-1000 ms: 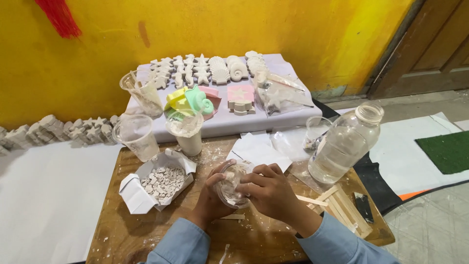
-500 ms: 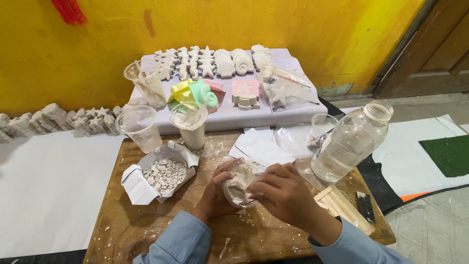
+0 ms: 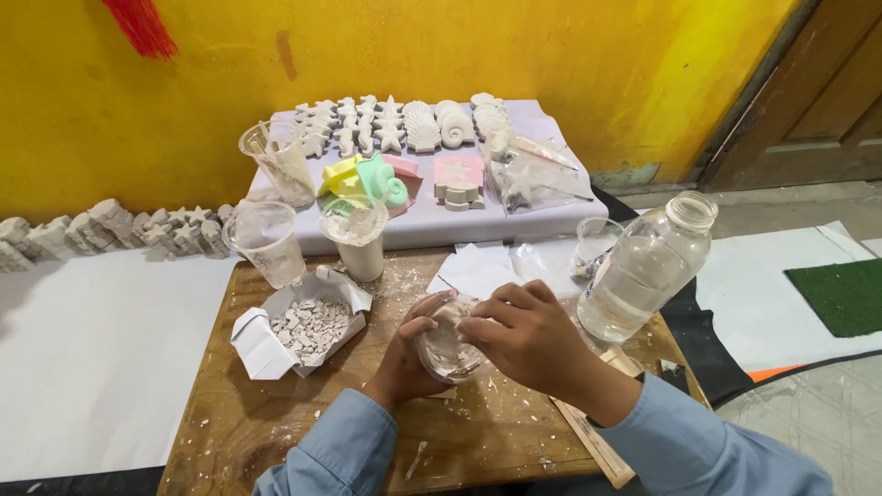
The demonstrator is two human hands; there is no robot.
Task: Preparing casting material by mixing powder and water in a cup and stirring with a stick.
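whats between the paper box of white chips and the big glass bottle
In the head view, both hands lie there: the left hand cradles a small clear cup and the right hand covers its top.

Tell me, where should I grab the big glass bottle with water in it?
Probably around the glass bottle at its wide middle, coming from the right. It stands upright, its neck is short, and a small cup crowds its left side.
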